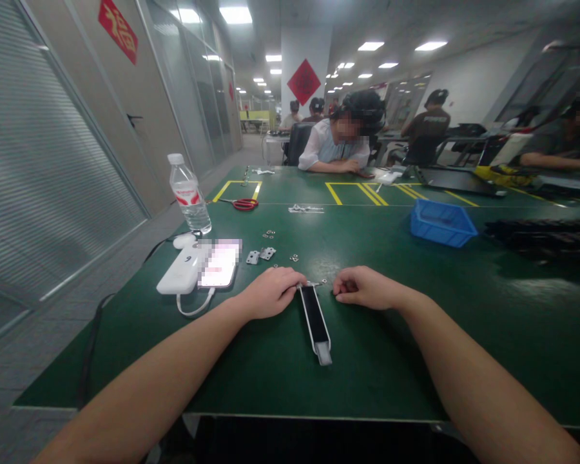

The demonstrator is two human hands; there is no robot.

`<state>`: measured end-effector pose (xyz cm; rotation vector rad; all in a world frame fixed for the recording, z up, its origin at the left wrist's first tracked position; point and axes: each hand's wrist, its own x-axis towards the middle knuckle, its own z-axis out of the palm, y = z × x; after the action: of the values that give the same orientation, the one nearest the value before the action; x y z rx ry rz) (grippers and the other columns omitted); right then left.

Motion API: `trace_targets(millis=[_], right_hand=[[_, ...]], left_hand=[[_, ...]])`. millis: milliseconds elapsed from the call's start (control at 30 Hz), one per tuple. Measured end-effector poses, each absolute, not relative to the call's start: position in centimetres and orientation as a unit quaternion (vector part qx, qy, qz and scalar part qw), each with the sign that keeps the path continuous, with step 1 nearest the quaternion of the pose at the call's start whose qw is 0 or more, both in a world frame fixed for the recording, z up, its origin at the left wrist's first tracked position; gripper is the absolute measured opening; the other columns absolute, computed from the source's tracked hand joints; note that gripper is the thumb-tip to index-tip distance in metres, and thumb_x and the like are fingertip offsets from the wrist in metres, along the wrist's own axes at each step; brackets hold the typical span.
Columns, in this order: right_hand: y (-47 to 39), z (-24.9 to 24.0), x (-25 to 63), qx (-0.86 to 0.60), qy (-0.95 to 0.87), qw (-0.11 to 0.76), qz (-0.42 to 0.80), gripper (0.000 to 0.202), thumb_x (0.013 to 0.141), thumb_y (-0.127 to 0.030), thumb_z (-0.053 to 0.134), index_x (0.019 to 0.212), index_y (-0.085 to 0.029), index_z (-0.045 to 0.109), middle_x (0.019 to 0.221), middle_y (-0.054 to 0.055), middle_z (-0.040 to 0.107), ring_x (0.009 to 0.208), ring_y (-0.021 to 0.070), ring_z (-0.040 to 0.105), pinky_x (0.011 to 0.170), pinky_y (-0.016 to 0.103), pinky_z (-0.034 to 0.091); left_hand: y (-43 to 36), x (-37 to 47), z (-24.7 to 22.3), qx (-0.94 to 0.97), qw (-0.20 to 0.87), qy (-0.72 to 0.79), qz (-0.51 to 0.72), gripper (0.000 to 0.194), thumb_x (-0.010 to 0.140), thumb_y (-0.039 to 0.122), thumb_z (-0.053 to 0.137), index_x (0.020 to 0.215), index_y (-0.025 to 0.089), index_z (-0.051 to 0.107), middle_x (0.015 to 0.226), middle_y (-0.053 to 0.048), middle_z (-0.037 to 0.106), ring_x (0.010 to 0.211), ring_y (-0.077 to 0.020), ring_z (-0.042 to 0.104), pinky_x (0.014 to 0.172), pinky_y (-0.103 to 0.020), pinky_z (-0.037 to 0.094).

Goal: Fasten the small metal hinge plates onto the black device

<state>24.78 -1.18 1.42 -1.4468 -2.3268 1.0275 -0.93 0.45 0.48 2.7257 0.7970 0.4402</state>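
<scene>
A long, narrow black strip with a white frame (315, 316) lies on the green table, a grey tab at its near end. My left hand (274, 291) is closed at its far left end, the fingertips pressed on the frame there. Just right of the strip, my right hand (362, 288) has its fingers curled in towards the thumb; whatever they hold, if anything, is hidden. A tiny metal piece (323, 281) sits between the two hands, by the strip's far end. Beyond my left hand are small metal brackets (261, 255) and a cluster of small rings or nuts (294, 258).
To the left stand a water bottle (189, 196) and a white power bank (180, 270) cabled to a lit phone (220, 264). Red-handled scissors (244, 204) lie farther back. A blue bin (442, 222) is at the right. Across the green table (367, 380) sits another person.
</scene>
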Motion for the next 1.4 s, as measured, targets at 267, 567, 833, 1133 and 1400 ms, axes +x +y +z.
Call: trace_targets(millis=[267,567,833,1133,1400], right_hand=[[-1.39,1.65,24.56,-0.485,-0.799,0.107,0.339,0.005,0.073,-0.021,0.062,0.073,-0.017,0.059,0.064,-0.001,0.055,0.057,0.0103,0.048,0.053,0.023,0.038],[-1.39,1.79,24.49,-0.511,-0.797,0.120,0.298,0.016,0.071,-0.025,0.069,0.085,-0.018,0.069,0.069,0.001,0.061,0.060,0.0122,0.054,0.057,0.025,0.042],[-1.43,1.97,24.36,-0.506,-0.808,0.097,0.285,0.007,0.072,-0.024,0.066,0.073,-0.018,0.067,0.066,0.000,0.061,0.058,0.0114,0.051,0.054,0.024,0.039],[-1.76,2.30,24.10,-0.486,-0.821,0.078,0.290,0.003,0.075,-0.019,0.062,0.074,-0.016,0.062,0.068,0.001,0.058,0.060,0.0114,0.050,0.055,0.023,0.039],[-1.83,2.07,24.03,-0.478,-0.816,0.100,0.308,0.004,0.074,-0.020,0.062,0.073,-0.017,0.061,0.065,0.000,0.059,0.057,0.0104,0.051,0.054,0.022,0.040]], left_hand=[[0.50,-0.98,0.54,0.939,0.138,0.277,0.151,0.025,0.088,0.013,0.040,0.107,0.019,0.056,0.103,-0.006,0.062,0.098,-0.0200,0.057,0.087,-0.037,0.043],[0.45,-0.82,0.65,0.939,0.136,0.278,0.147,0.026,0.088,0.012,0.041,0.108,0.018,0.056,0.102,-0.006,0.062,0.097,-0.0195,0.057,0.087,-0.036,0.042],[0.31,-0.84,0.90,0.938,0.140,0.282,0.145,0.026,0.088,0.012,0.041,0.108,0.018,0.056,0.104,-0.006,0.063,0.099,-0.0204,0.056,0.088,-0.038,0.043],[0.33,-0.85,0.84,0.938,0.138,0.281,0.148,0.026,0.088,0.012,0.040,0.107,0.019,0.056,0.102,-0.006,0.063,0.098,-0.0198,0.057,0.087,-0.037,0.043],[0.30,-0.85,0.80,0.939,0.137,0.282,0.143,0.026,0.088,0.012,0.041,0.107,0.018,0.056,0.103,-0.006,0.063,0.098,-0.0201,0.057,0.087,-0.037,0.042]])
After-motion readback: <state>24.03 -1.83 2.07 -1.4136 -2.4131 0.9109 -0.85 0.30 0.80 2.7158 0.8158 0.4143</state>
